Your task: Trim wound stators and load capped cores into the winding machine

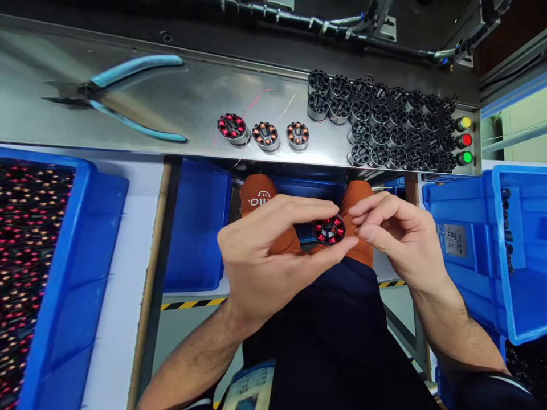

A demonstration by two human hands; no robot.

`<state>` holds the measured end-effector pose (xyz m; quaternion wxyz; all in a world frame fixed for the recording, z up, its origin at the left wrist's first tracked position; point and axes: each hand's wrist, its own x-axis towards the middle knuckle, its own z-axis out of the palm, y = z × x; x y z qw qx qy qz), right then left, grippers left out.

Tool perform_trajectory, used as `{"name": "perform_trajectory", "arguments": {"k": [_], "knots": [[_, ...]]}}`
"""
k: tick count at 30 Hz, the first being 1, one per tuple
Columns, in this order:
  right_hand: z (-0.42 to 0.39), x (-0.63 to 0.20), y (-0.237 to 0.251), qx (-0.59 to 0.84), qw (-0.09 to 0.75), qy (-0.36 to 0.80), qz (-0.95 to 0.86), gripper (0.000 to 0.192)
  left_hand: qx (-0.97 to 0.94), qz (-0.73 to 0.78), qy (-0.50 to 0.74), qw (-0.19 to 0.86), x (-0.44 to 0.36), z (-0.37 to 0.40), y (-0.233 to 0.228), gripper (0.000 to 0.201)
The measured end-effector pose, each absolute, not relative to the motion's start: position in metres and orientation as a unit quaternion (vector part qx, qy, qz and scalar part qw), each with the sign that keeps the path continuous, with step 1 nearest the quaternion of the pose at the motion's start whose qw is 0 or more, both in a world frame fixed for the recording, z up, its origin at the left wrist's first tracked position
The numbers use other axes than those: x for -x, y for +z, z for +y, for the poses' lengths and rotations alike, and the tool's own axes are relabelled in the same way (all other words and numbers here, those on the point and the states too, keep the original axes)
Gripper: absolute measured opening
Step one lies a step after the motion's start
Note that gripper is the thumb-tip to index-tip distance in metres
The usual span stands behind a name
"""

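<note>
My left hand (265,250) grips a small round wound stator with red coils (328,230) between thumb and fingers, held over my lap below the bench edge. My right hand (393,236) pinches at the right side of the same stator with its fingertips. On the steel shelf (171,102) above stand three more wound stators: one with red coils (232,127) and two with copper coils (265,135) (298,135). Right of them, several bare black stator cores (384,122) sit in rows.
Blue-handled pliers (128,97) lie on the shelf's left. A blue bin (38,273) at left holds many wound stators. Another blue bin (513,250) is at right. Yellow, red and green buttons (465,140) sit at the shelf's right end. Thin red wire strands (256,102) lie on the shelf.
</note>
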<state>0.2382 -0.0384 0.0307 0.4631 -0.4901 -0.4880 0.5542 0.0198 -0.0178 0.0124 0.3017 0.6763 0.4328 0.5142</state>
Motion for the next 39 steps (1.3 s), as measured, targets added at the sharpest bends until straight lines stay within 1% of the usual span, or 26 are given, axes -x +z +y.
{"name": "perform_trajectory", "arguments": {"k": [2,5,9,12,13,16,18,21,24,26,29,31,32,35,39], "knots": [[-0.038,-0.243,0.029,0.495,0.453,0.537,-0.511,0.014,-0.673,0.435,0.502,0.325,-0.023,-0.018,0.015,0.03],[-0.039,-0.243,0.029,0.501,0.449,0.524,-0.523,0.014,-0.646,0.442,0.513,0.351,-0.027,-0.021,0.016,0.035],[-0.041,-0.239,0.032,0.508,0.441,0.5,-0.546,0.011,-0.646,0.471,0.49,0.346,-0.027,-0.025,0.017,0.035],[-0.041,-0.237,0.035,0.517,0.417,0.451,-0.597,0.033,-0.673,0.466,0.468,0.334,-0.024,-0.027,0.017,0.042],[-0.041,-0.236,0.036,0.519,0.412,0.429,-0.614,0.034,-0.681,0.462,0.467,0.324,-0.023,-0.027,0.017,0.044],[-0.038,-0.235,0.039,0.516,0.404,0.379,-0.653,0.019,-0.707,0.451,0.463,0.288,-0.022,-0.026,0.017,0.047],[-0.035,-0.236,0.042,0.517,0.389,0.375,-0.664,0.016,-0.723,0.446,0.44,0.292,-0.021,-0.026,0.018,0.049],[-0.034,-0.238,0.045,0.523,0.368,0.426,-0.64,0.017,-0.734,0.439,0.406,0.322,-0.018,-0.026,0.02,0.057],[-0.036,-0.237,0.046,0.529,0.377,0.515,-0.559,0.016,-0.739,0.42,0.416,0.324,-0.015,-0.025,0.019,0.063],[-0.038,-0.234,0.045,0.528,0.398,0.562,-0.497,0.016,-0.742,0.403,0.44,0.306,-0.015,-0.024,0.017,0.058],[-0.041,-0.227,0.039,0.519,0.44,0.604,-0.416,0.015,-0.742,0.389,0.469,0.279,-0.017,-0.022,0.016,0.031],[-0.043,-0.223,0.034,0.5,0.463,0.629,-0.373,0.011,-0.74,0.388,0.48,0.268,-0.018,-0.02,0.016,0.022],[-0.044,-0.222,0.032,0.488,0.47,0.642,-0.359,0.01,-0.738,0.389,0.486,0.261,-0.018,-0.019,0.016,0.021],[-0.049,-0.219,0.024,0.468,0.472,0.663,-0.344,0.02,-0.733,0.399,0.504,0.223,-0.016,-0.018,0.014,0.026],[-0.052,-0.218,0.015,0.477,0.48,0.639,-0.364,0.015,-0.749,0.41,0.492,0.171,-0.012,-0.022,0.01,0.028]]}}
